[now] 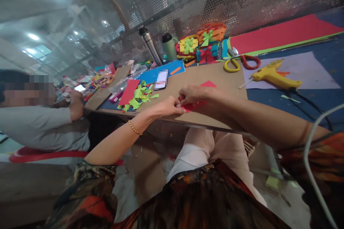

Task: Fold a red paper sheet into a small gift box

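Close together over the brown cardboard (223, 109), my two hands work on a piece of red paper (195, 106). My left hand (170, 106) pinches its left end with the fingers pressed together. Bent over the same end, my right hand (191, 94) has its fingers closed on the red paper too. The fingers cover part of the piece, so its exact shape is hidden. A pointed red corner (208, 84) shows just behind my right hand; I cannot tell whether it belongs to the same piece.
Left of my hands lie green paper scraps (139, 96), a red card (129, 92) and a phone (161, 79). Scissors (231, 65) and a yellow glue gun (276, 75) with its cord lie right. Two bottles (168, 47) stand behind. Another person (45, 125) sits left.
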`<state>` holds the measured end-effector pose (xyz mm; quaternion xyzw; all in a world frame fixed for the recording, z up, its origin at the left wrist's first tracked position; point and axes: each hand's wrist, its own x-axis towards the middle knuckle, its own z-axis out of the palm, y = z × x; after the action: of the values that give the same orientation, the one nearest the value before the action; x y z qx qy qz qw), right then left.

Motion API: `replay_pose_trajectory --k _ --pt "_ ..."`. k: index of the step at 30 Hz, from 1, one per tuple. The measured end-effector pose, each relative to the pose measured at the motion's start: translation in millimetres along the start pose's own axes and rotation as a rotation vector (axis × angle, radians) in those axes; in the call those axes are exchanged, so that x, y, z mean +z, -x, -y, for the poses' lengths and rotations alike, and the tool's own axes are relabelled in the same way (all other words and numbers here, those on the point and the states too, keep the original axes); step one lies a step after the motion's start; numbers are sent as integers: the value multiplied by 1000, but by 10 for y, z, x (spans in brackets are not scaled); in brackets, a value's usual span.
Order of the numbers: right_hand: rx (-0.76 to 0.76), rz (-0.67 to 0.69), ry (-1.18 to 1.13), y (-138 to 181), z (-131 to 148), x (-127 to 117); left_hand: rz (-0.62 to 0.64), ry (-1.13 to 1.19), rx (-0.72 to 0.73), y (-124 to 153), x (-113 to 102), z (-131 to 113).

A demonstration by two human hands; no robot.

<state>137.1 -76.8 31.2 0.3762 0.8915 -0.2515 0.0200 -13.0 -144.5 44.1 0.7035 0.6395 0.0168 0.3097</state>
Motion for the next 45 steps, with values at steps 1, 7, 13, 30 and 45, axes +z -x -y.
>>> replay_pose_trajectory --k 1,7,13,30,45 --pt "4 -5 6 4 5 -1 -2 3 -4 -5 5 2" --pt "10 -24 33 11 8 5 -18 6 -34 -59 -30 85" --pt "-3 -6 19 -14 -24 16 -61 -21 -70 -97 -146 336" --pt "-8 -61 66 -54 -69 57 -70 30 81 -16 153 93" --pt "-38 -84 89 -16 -63 52 -31 96 92 -48 126 134"
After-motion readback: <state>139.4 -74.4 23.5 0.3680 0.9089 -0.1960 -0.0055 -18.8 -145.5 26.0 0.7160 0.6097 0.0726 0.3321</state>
